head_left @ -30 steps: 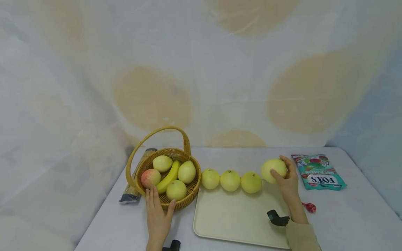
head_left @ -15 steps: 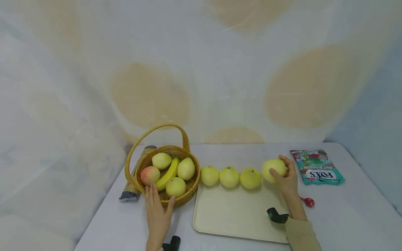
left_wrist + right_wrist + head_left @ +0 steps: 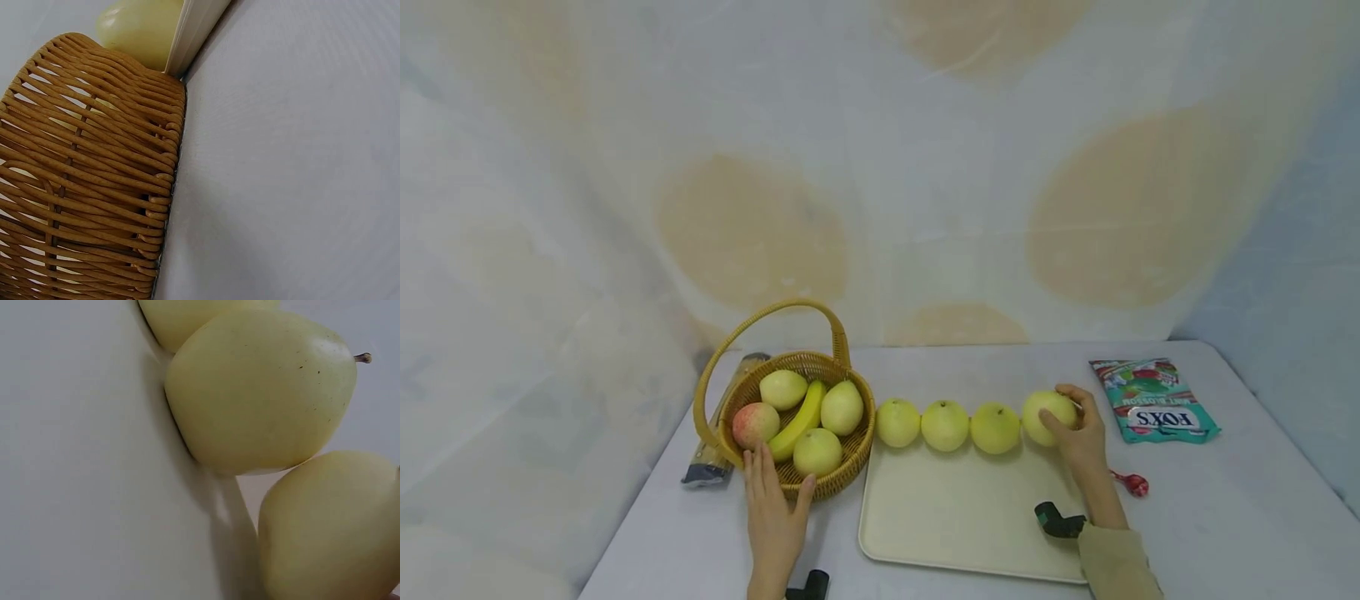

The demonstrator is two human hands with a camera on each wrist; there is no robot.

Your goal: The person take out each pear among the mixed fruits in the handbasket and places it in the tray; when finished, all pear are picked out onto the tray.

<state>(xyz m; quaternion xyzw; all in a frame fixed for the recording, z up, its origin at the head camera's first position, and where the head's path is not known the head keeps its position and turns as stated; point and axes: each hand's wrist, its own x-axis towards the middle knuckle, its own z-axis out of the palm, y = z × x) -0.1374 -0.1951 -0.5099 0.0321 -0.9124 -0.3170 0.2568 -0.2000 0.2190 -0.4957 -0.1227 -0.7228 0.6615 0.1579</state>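
Observation:
My right hand grips a round yellow-green pear, thumb on its near side and fingers round the right. In the right wrist view that pear sits right beside a stemmed one. Three similar pears, the middle one among them, line the far edge of the cream tray. My left hand rests with straight fingers on the near rim of a wicker basket. Inside it are a peach, a banana and several pale green fruits, one of them near the front.
A green FOX'S candy bag lies at the right, with a red wrapped candy nearer to me. Behind the basket's left side lies a long gold-and-black packet. The basket's arched handle stands upright.
The right hand has lowered the pear toward the tray, bringing it level with the row and close to the rightmost pear. The left hand stays at the basket. The head view has shifted slightly.

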